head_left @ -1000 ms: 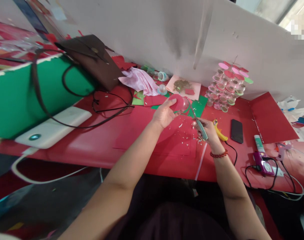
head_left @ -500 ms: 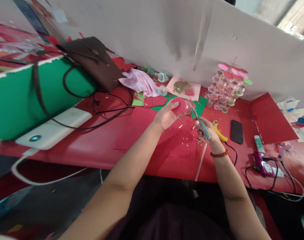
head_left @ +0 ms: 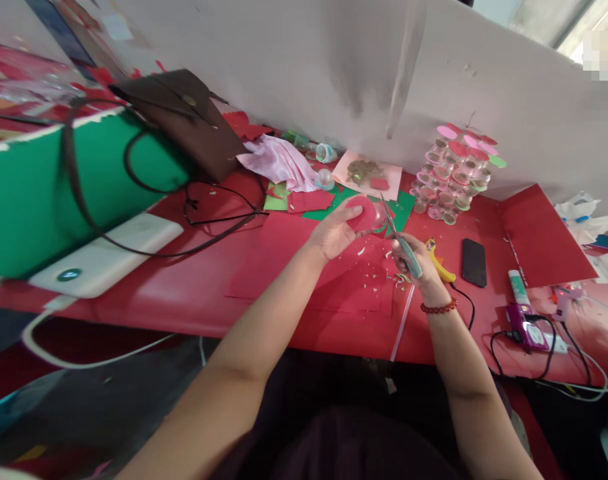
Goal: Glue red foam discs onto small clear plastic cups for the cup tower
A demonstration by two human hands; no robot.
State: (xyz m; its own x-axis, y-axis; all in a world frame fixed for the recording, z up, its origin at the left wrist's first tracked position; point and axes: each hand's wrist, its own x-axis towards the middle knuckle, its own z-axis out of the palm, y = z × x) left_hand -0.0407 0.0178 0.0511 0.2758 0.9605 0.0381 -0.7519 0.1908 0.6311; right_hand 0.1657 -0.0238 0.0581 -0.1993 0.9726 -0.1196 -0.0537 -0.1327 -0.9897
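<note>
My left hand (head_left: 333, 236) is closed around a small clear plastic cup (head_left: 379, 215), its thumb pressing a round red paper piece (head_left: 361, 212) on the near end. In my right hand (head_left: 424, 256) are scissors with grey-green handles (head_left: 409, 257). Their blades point up and away, close to the right side of the cup; whether they touch the paper I cannot tell. Red paper sheets (head_left: 284, 260) lie flat below both hands, with small pale scraps (head_left: 371, 276) scattered over them. Fingers of my right hand are partly hidden behind the scissors' handles.
Right of my hands lie a yellow glue gun (head_left: 441, 268) and a black phone (head_left: 473, 263). A stack of clear cups with coloured discs (head_left: 447, 177) stands behind. Leftward are a brown bag (head_left: 184, 120) and a white power strip (head_left: 111, 257). Cables hang at the front edge.
The cup has turned slightly in my left hand, so more red and less clear plastic faces me. My right hand and the scissors have hardly moved.
</note>
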